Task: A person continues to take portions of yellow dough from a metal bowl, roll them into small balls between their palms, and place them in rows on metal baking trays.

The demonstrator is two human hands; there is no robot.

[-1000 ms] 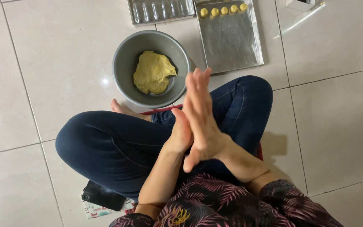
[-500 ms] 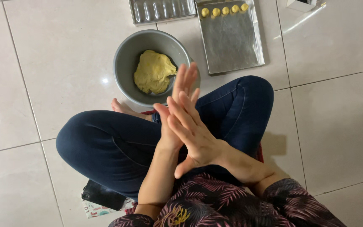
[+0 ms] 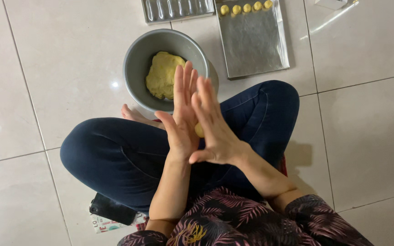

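Nearest the camera, a patterned dark top and two bare forearms rise to the hands, which meet above crossed legs in dark blue jeans (image 3: 115, 155). The left hand (image 3: 181, 120) and right hand (image 3: 215, 125) stand palm to palm with the fingers (image 3: 185, 84) straight and spread, not curled; between the palms sits a small piece of yellow dough (image 3: 199, 130), only its lower edge showing. Held by flat palms alone, the dough could slip out and drop onto the jeans or the floor if the pressure eases or the palms tilt apart; pressing too hard would likely flatten it.

A dark phone (image 3: 112, 208) lies on printed paper by the left hip. Beyond the knees a grey metal bowl (image 3: 135, 68) holds a lump of yellow dough (image 3: 163, 75). Further out lie a flat baking tray (image 3: 256, 45) with four small dough balls (image 3: 245, 7) along its far edge, and a ridged metal mould (image 3: 176, 8) beside it. Everything rests on a glossy floor (image 3: 46, 68) of large pale tiles.
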